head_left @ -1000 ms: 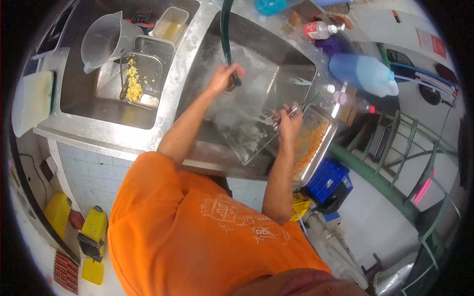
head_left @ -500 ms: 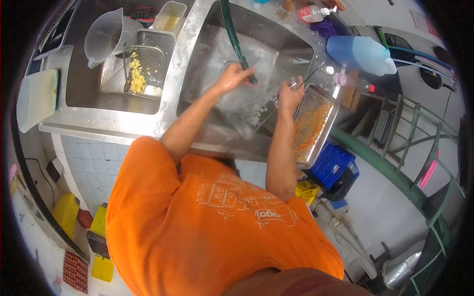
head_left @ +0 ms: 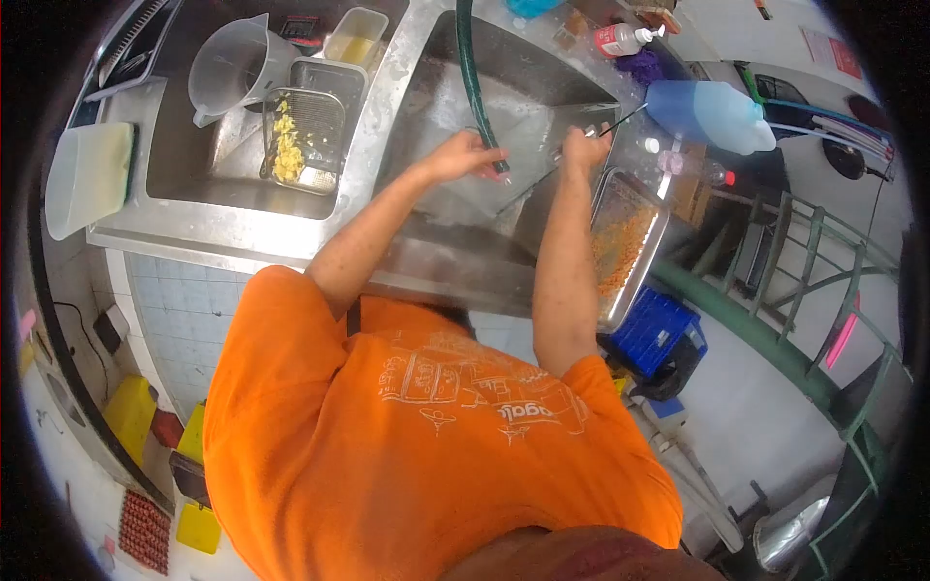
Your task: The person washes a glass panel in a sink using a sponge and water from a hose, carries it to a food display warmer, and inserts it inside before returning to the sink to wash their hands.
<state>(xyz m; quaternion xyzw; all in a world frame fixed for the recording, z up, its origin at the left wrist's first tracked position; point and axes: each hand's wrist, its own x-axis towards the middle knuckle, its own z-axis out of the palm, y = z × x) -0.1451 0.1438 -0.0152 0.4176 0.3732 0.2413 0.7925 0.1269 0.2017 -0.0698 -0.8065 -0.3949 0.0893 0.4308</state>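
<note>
My left hand (head_left: 463,157) is closed around the lower end of a green hose (head_left: 469,77) over the right sink basin (head_left: 426,208). At that basin's right side, my right hand (head_left: 585,147) grips metal utensils, one with a thin dark shaft (head_left: 625,118) pointing up and right. Their exact kind is too small to tell. Just below my right hand, a metal tray (head_left: 647,254) with orange-brown bits rests beside the basin. A clear, flat shape with a straight edge shows faintly in the basin between my hands.
The left basin (head_left: 179,169) holds a clear pitcher (head_left: 228,73), a mesh basket (head_left: 315,121) with yellow bits and a small tub (head_left: 356,37). A blue-liquid jug (head_left: 702,114), pump bottle (head_left: 622,41) and red-capped bottle (head_left: 705,172) stand right. Blue crate (head_left: 651,334) below.
My right hand has moved up and right with the utensils, toward the basin's far right corner. My left hand still holds the hose, its end now slightly lower. The whole view has shifted a little.
</note>
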